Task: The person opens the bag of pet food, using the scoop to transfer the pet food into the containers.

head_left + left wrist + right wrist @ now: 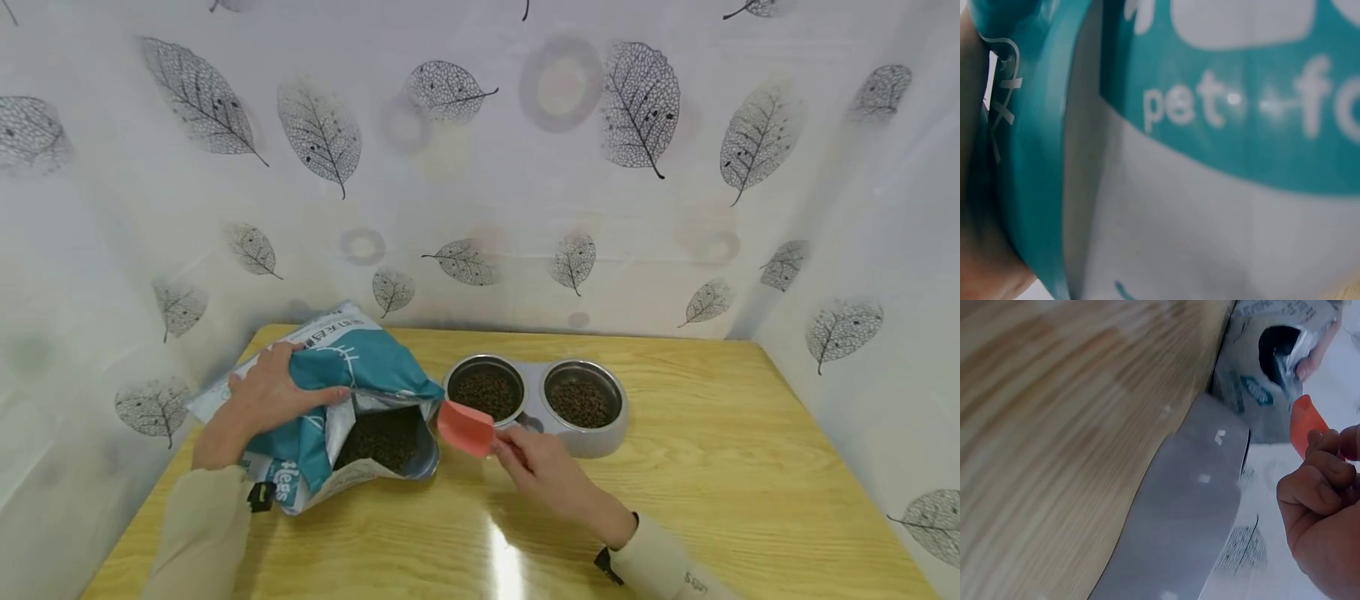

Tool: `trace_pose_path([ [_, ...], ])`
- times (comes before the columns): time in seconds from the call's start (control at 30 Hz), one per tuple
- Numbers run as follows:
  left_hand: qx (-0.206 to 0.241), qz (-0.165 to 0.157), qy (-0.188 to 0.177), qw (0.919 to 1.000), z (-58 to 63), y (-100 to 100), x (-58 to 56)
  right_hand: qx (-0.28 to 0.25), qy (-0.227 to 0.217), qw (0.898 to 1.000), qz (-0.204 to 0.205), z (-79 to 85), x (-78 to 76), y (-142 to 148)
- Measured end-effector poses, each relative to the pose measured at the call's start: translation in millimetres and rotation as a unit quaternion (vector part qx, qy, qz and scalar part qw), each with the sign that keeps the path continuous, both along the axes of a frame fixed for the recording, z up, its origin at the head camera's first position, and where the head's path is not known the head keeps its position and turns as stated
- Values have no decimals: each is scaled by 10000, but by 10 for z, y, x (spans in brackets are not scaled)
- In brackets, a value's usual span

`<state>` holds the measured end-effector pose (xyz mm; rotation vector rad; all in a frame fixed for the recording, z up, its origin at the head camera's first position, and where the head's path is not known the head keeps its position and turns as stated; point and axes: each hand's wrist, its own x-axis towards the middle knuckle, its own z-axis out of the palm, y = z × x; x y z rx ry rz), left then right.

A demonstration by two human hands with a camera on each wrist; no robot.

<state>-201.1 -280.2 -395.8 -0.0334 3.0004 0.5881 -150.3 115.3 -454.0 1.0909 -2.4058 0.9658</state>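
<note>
A teal and white pet food bag (375,358) lies tilted at the left of the table, its mouth facing front right with dark kibble (384,437) inside. My left hand (262,400) grips it from above, thumb beside the opening. In the left wrist view, printed bag film (1210,237) fills most of the picture. My right hand (551,475) holds a red scoop (467,427) by its handle, between the bag's mouth and a grey double bowl (613,437). The right wrist view shows curled fingers (1322,487) on the scoop (1305,422); its contents are hidden.
Two metal-lined bowls, left and right in the grey stand, both hold brown kibble (581,406). The wooden table (720,467) extends to the right and front. A leaf-printed white curtain (495,192) closes off the back and sides.
</note>
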Motion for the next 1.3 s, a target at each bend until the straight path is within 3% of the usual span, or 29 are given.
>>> trace_pose_path([
  [0.13, 3, 20, 43, 10000, -5, 2, 3, 476, 321, 9980, 260, 4, 22, -216],
  [0.33, -10, 23, 67, 10000, 16, 7, 13, 1109, 1549, 9815, 163, -18, 34, -531],
  [0.47, -40, 30, 55, 10000, 26, 11, 16, 1790, 1496, 9723, -119, -3, 75, -711],
  [0.57, -22, 24, 50, 10000, 26, 15, 15, 2292, 1055, 9669, -385, 19, 98, -834],
  [0.67, 3, 14, 57, 10000, 20, 13, 13, 2354, 449, 9692, -574, 30, 101, -943],
  [0.8, 8, 19, 92, 10000, 10, 9, 15, 1604, -1012, 9800, -607, 15, 65, -1054],
  [0.9, 8, 23, 105, 9999, 5, 9, 19, 780, -2302, 9687, -510, -3, 36, -1101],
  [1.0, 10, 22, 79, 10000, 7, 10, 23, -161, -3710, 9278, -372, -26, 36, -1127],
  [1.07, 0, 21, 65, 10000, 14, 11, 26, -903, -4683, 8787, -187, -49, 48, -1148],
  [1.13, -19, 25, 45, 10000, 20, 7, 22, -1589, -5515, 8188, -110, -70, 63, -1172],
  [1.23, -24, 31, 41, 10000, 19, 5, 11, -2243, -6276, 7455, 92, -101, 69, -1189],
  [1.3, -19, 34, 31, 10000, 12, 6, 4, -2393, -6490, 7219, 184, -108, 66, -1180],
])
